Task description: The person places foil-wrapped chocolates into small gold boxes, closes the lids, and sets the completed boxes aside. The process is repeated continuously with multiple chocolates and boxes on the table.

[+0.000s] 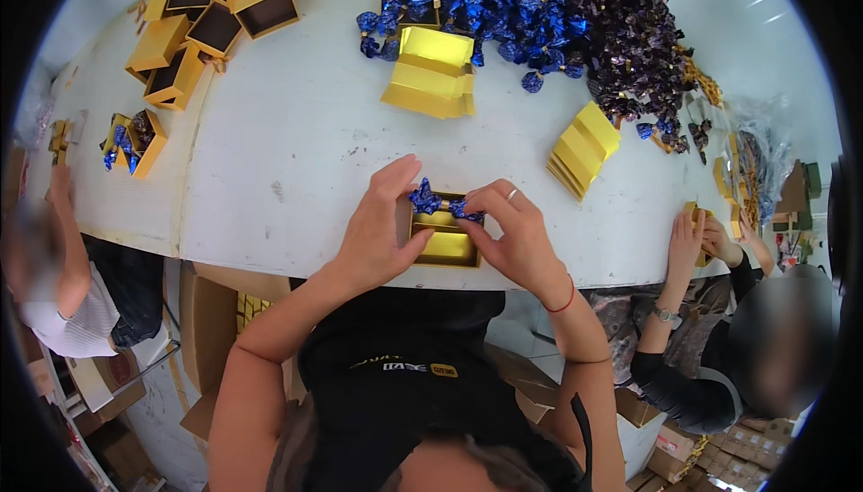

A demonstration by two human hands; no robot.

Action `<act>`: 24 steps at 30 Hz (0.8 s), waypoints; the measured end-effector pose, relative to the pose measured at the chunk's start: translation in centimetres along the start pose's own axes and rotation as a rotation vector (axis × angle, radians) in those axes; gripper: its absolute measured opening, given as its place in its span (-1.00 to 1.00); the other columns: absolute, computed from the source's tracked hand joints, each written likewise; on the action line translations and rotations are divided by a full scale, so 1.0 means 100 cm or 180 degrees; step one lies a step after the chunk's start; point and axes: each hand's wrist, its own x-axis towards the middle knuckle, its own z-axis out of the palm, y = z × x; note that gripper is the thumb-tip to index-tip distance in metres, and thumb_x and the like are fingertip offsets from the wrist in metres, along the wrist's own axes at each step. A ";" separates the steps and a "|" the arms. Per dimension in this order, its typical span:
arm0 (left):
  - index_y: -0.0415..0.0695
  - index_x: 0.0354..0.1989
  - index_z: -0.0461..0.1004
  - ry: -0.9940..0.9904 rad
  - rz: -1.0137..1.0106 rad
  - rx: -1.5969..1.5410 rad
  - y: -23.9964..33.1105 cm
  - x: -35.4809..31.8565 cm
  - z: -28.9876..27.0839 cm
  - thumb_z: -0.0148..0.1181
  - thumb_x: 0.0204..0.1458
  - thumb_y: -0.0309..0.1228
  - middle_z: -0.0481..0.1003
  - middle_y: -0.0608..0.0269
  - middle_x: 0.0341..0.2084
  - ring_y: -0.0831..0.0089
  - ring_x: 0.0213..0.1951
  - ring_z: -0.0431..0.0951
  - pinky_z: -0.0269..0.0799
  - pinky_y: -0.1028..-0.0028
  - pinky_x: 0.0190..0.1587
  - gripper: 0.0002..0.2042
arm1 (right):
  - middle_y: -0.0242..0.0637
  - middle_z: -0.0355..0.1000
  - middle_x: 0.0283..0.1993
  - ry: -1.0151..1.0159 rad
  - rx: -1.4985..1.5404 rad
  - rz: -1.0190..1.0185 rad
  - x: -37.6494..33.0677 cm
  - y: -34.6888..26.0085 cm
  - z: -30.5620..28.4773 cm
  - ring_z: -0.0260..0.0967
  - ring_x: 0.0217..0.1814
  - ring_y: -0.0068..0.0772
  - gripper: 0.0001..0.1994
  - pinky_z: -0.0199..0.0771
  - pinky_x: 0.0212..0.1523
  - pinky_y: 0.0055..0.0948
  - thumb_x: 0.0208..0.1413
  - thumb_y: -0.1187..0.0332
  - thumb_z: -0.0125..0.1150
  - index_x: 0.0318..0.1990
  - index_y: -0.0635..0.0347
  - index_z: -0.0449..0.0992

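A small open gold box (449, 249) with a shiny gold lining lies near the table's front edge. Across its far part is a blue foil-wrapped twist (425, 197), with what looks like a gold band at its middle. My right hand (514, 230) pinches the twist's right end between thumb and fingers, and wears a ring. At the box's left side is my left hand (382, 222), fingers stretched and spread, thumb reaching over the near left edge. The folded gold card inserts (431, 74) lie beyond, with another stack of gold inserts (584, 150) to the right.
Open gold boxes (193, 20) are heaped at the back left; a filled box (148, 146) stands nearer. Piles of blue foil twists (512, 7) and dark foil twists (629, 43) cover the back right. One person works at each side; the right one's hands (692, 239) hold a gold piece.
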 end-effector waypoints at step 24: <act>-0.09 -0.23 0.63 -0.0095 0.0016 0.0494 -0.006 -0.006 -0.002 0.29 0.03 -0.43 0.48 0.13 0.09 0.20 -0.08 0.49 0.36 0.30 0.05 -0.87 | -0.13 0.51 -0.23 0.0221 -0.0689 -0.0147 0.009 -0.035 -0.045 0.53 -0.18 -0.05 -0.64 0.55 -0.14 -0.33 -0.23 0.70 0.29 -0.18 0.27 0.48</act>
